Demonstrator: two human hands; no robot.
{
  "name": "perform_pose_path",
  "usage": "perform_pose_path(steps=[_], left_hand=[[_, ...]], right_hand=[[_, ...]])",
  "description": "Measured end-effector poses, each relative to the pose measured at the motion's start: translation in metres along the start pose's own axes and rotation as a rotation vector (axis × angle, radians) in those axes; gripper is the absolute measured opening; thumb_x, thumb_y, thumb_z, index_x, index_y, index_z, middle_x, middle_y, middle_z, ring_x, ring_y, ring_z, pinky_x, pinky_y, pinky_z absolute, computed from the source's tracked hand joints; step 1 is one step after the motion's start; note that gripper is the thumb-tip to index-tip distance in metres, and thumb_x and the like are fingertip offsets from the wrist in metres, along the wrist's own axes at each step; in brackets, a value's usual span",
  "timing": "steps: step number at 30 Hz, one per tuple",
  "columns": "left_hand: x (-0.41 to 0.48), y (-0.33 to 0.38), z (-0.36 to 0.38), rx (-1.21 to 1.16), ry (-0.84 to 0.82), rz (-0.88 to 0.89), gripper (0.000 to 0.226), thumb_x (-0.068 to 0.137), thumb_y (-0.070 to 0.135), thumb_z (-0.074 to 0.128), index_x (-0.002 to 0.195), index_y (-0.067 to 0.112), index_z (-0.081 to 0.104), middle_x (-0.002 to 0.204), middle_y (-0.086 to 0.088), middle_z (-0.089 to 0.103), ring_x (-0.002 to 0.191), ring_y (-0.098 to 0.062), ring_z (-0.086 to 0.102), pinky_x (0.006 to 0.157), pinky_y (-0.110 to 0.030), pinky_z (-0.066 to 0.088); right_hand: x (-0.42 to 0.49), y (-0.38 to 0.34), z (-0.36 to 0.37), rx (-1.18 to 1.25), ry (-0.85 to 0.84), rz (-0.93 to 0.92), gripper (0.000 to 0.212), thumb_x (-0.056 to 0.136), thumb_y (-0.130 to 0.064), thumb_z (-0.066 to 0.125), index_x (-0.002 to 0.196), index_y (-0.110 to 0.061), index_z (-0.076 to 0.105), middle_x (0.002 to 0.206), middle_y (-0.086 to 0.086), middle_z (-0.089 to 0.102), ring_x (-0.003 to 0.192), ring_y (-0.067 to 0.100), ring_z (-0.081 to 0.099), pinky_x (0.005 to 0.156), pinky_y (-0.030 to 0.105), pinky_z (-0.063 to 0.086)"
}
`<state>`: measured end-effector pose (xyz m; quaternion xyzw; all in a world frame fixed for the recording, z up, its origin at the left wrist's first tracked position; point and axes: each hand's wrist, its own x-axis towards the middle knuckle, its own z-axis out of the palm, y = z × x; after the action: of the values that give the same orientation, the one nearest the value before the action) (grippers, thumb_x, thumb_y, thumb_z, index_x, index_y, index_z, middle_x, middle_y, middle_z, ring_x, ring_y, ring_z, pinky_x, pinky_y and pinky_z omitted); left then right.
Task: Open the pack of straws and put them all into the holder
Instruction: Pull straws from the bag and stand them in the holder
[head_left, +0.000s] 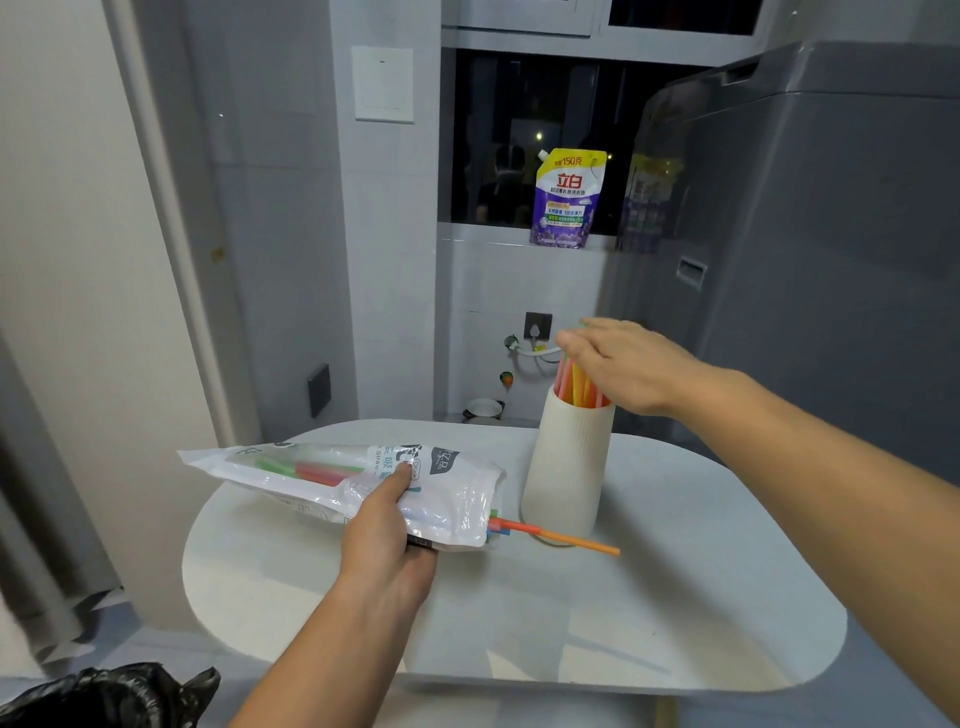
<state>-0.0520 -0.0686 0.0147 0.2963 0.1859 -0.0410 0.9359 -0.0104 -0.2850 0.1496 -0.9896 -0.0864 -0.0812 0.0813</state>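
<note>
The left hand (387, 538) gripped the seemingly limp, slippery pack (311, 480) mid-length, while the right hand (623, 366) met light straws (574, 385) in the holder (566, 467), grip unclear.

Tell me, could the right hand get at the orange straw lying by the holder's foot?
Probably yes. The orange straw lies bare on the table, sticking out of the pack, with nothing over its free end. The right hand is just above, at the holder's top.

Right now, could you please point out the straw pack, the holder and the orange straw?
straw pack (322, 480): head view, plastic front.
holder (569, 467): head view, ribbed wall.
orange straw (576, 541): head view, bare shaft.
</note>
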Motion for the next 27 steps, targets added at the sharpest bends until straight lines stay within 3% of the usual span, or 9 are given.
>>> perform_pose_path(steps=[4, 6, 8, 10, 12, 16, 17, 21, 27], left_hand=[[0.000, 0.000, 0.000, 0.003, 0.007, 0.000, 0.034, 0.101, 0.011, 0.059, 0.134, 0.009, 0.061, 0.125, -0.010, 0.072, 0.093, -0.026, 0.071, 0.054, -0.047, 0.063], [-0.002, 0.001, 0.000, 0.002, 0.002, -0.005, 0.031, 0.101, 0.010, 0.059, 0.131, 0.009, 0.061, 0.116, -0.009, 0.073, 0.090, -0.025, 0.071, 0.050, -0.044, 0.062], [-0.003, 0.002, 0.001, -0.004, -0.012, -0.003, 0.028, 0.101, 0.010, 0.058, 0.129, 0.009, 0.062, 0.112, -0.008, 0.073, 0.090, -0.026, 0.071, 0.053, -0.047, 0.063], [-0.001, 0.003, 0.000, -0.014, -0.019, 0.006, 0.033, 0.101, 0.010, 0.059, 0.134, 0.008, 0.061, 0.122, -0.009, 0.073, 0.099, -0.028, 0.071, 0.077, -0.057, 0.061], [0.000, 0.004, -0.001, -0.017, -0.020, 0.018, 0.034, 0.101, 0.011, 0.060, 0.135, 0.009, 0.060, 0.125, -0.009, 0.072, 0.108, -0.031, 0.071, 0.088, -0.067, 0.055], [-0.003, 0.005, 0.001, -0.007, -0.054, 0.033, 0.022, 0.102, 0.014, 0.058, 0.123, 0.012, 0.064, 0.112, -0.008, 0.074, 0.095, -0.029, 0.072, 0.052, -0.057, 0.060], [-0.004, 0.005, 0.001, 0.003, -0.061, 0.050, 0.022, 0.102, 0.014, 0.058, 0.122, 0.011, 0.065, 0.112, -0.008, 0.074, 0.095, -0.028, 0.073, 0.054, -0.054, 0.061], [-0.005, 0.002, 0.005, 0.027, -0.095, 0.171, 0.032, 0.098, 0.015, 0.065, 0.130, 0.009, 0.066, 0.128, -0.009, 0.073, 0.109, -0.024, 0.073, 0.101, -0.050, 0.055], [-0.013, -0.007, 0.011, 0.110, -0.133, 0.264, 0.020, 0.096, 0.010, 0.066, 0.115, 0.012, 0.071, 0.104, -0.003, 0.079, 0.087, -0.016, 0.076, 0.088, -0.038, 0.061]], right_hand=[[0.003, 0.005, -0.001, 0.230, 0.211, 0.036, 0.057, 0.104, -0.052, 0.025, 0.151, -0.023, 0.038, 0.155, 0.002, 0.042, 0.141, 0.024, 0.038, 0.112, 0.043, 0.035], [-0.001, 0.003, -0.004, 0.279, 0.360, 0.051, 0.051, 0.104, -0.049, 0.030, 0.145, -0.023, 0.045, 0.148, 0.003, 0.047, 0.135, 0.022, 0.044, 0.107, 0.041, 0.041], [-0.012, -0.003, -0.005, 0.358, 0.540, 0.058, 0.038, 0.104, -0.041, 0.037, 0.124, -0.019, 0.059, 0.127, 0.005, 0.058, 0.111, 0.018, 0.055, 0.088, 0.030, 0.048], [-0.032, -0.013, 0.005, 0.506, 0.649, 0.074, 0.034, 0.102, -0.036, 0.042, 0.093, -0.013, 0.065, 0.095, 0.007, 0.066, 0.084, 0.017, 0.059, 0.068, 0.030, 0.047], [-0.055, -0.024, 0.025, 0.675, 0.589, 0.149, 0.040, 0.100, -0.034, 0.044, 0.074, -0.010, 0.063, 0.073, 0.007, 0.066, 0.069, 0.021, 0.059, 0.067, 0.035, 0.047], [-0.087, -0.035, 0.087, 0.900, 0.203, 0.463, 0.046, 0.101, -0.045, 0.039, 0.086, -0.011, 0.066, 0.084, 0.011, 0.070, 0.077, 0.029, 0.066, 0.081, 0.049, 0.055], [-0.093, -0.037, 0.098, 1.022, 0.111, 0.575, 0.047, 0.102, -0.048, 0.037, 0.094, -0.011, 0.065, 0.089, 0.014, 0.071, 0.077, 0.027, 0.067, 0.079, 0.048, 0.057], [-0.106, -0.046, 0.118, 1.490, -0.039, 0.817, 0.052, 0.101, -0.053, 0.039, 0.103, -0.006, 0.061, 0.089, 0.019, 0.072, 0.062, 0.029, 0.065, 0.055, 0.035, 0.053], [-0.107, -0.053, 0.124, 1.581, -0.173, 0.765, 0.053, 0.098, -0.057, 0.044, 0.089, -0.008, 0.064, 0.059, 0.007, 0.054, 0.040, 0.016, 0.036, 0.044, 0.022, 0.026]])
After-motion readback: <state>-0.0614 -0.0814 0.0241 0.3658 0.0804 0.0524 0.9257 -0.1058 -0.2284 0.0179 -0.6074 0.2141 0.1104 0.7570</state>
